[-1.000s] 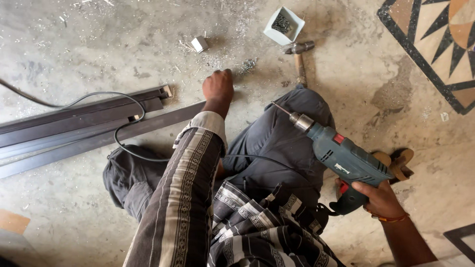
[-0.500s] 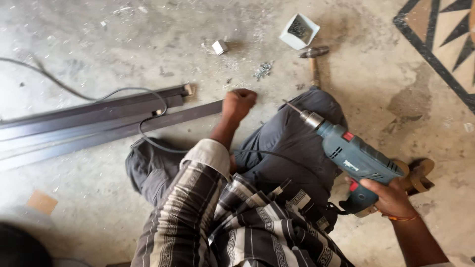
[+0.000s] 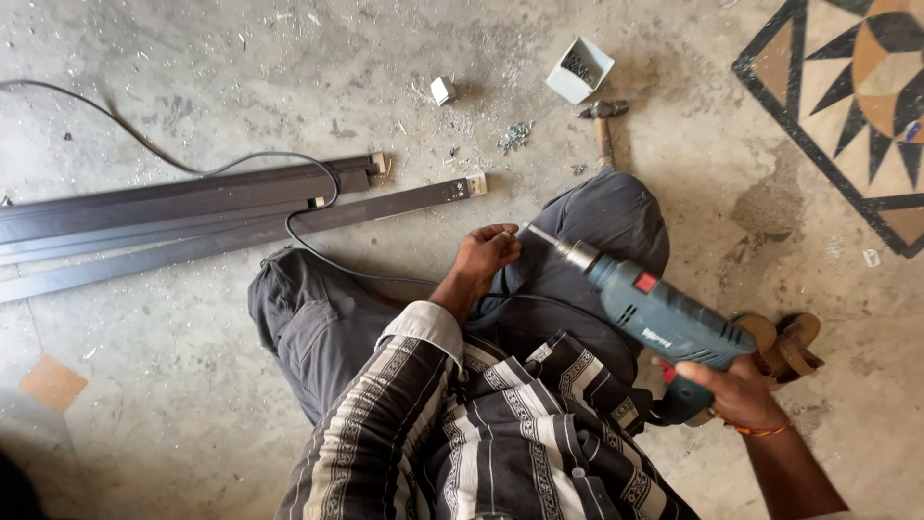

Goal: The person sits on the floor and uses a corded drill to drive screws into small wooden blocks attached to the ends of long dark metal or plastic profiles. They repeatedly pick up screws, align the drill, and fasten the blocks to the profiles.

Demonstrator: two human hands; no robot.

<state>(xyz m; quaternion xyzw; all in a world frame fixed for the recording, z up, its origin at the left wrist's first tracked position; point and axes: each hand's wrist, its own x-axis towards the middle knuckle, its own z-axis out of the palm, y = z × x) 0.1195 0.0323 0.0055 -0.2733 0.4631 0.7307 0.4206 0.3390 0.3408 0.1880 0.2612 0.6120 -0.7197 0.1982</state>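
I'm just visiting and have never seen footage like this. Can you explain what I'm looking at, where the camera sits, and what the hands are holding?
There is no machine here: a person sits on a dusty concrete floor, and the one camera is worn on their head, looking down at their lap and hands. The right hand grips a blue-green power drill by its handle. The left hand is at the tip of the drill bit; whether it holds something small I cannot tell. On the floor lie long dark metal bars, a black cable, a hammer, a small white box and a scatter of small screws.
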